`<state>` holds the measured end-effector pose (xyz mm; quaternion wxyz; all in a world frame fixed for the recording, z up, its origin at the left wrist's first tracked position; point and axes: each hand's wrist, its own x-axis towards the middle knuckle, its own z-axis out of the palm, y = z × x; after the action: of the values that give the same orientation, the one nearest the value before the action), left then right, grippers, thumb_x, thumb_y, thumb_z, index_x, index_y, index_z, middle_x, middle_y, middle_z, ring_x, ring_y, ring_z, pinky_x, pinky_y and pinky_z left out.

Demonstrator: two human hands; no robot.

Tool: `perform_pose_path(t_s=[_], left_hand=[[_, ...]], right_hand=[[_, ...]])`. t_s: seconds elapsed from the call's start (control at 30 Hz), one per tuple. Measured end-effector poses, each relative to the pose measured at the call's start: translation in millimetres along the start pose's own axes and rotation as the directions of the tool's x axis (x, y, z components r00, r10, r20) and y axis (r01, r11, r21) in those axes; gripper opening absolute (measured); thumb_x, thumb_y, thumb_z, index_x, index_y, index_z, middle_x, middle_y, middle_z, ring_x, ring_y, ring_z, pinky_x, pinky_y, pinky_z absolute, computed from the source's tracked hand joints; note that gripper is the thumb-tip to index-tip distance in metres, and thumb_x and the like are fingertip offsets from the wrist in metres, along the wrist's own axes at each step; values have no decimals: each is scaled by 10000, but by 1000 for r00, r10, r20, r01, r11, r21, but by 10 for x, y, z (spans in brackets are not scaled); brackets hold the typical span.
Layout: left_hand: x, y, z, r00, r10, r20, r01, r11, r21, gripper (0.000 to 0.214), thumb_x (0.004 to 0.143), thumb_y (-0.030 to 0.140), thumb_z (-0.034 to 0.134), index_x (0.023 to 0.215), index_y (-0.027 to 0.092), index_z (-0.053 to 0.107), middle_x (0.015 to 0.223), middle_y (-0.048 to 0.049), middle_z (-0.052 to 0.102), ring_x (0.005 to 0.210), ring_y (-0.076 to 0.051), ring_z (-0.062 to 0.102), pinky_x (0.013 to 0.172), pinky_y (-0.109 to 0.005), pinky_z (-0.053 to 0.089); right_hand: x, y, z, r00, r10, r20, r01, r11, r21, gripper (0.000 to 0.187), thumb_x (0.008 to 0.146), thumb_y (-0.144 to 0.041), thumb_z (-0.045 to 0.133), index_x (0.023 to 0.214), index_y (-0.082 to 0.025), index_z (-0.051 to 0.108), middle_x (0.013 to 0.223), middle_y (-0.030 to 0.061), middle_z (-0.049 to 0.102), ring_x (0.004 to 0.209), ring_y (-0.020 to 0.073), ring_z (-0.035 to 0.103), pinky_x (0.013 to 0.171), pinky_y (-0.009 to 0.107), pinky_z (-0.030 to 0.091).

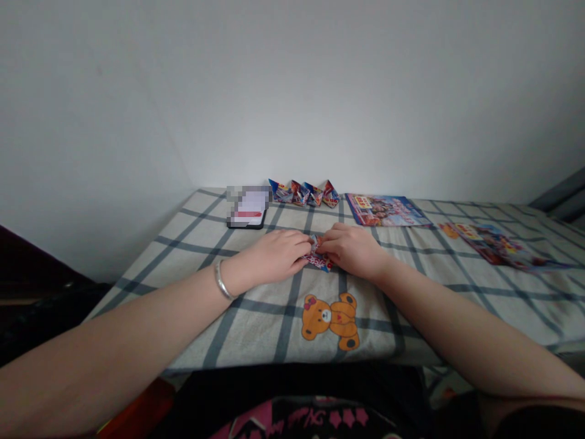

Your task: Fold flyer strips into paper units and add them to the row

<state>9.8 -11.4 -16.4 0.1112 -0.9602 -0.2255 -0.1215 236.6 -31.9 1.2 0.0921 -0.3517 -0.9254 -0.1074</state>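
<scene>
Near the middle of the table, a small piece of folded printed paper (319, 262) in red, blue and white sits between my two hands. My left hand (280, 251), with a silver bangle at its wrist, has its fingers closed on the paper's left side. From the right, my right hand (351, 250) pinches the other side of it. Fingers cover much of the paper, so its full folded shape is hidden. Behind my hands, several folded paper pieces (305, 192) of similar print stand in a row by the wall.
A phone (249, 207) with a lit screen lies at the back left. Two colourful printed sheets or leaflets, one at the back (388, 210) and one further right (503, 244), lie flat on the checked tablecloth (256, 329). The wall (292, 91) borders the table's far edge.
</scene>
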Motion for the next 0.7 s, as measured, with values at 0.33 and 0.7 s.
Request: perform_pose_path(t_s=[0.33, 0.7], left_hand=[[-19, -55, -23, 996, -16, 82, 23, 996, -91, 244, 954, 340, 511, 1096, 164, 603, 1296, -107, 602, 1330, -255, 457, 1122, -402, 366], [-45, -74, -73, 991, -27, 128, 45, 988, -145, 391, 935, 425, 552, 1199, 137, 570, 1438, -133, 494, 1394, -290, 376, 1148, -425, 329]], right_hand=[[8, -5, -78, 999, 20, 41, -19, 999, -42, 197, 864, -147, 556, 890, -239, 728, 874, 4, 690, 787, 150, 558, 592, 287, 272], [-46, 95, -115, 996, -56, 68, 62, 993, -96, 217, 887, -162, 509, 895, -206, 721, 809, 23, 660, 736, 146, 544, 603, 293, 275]])
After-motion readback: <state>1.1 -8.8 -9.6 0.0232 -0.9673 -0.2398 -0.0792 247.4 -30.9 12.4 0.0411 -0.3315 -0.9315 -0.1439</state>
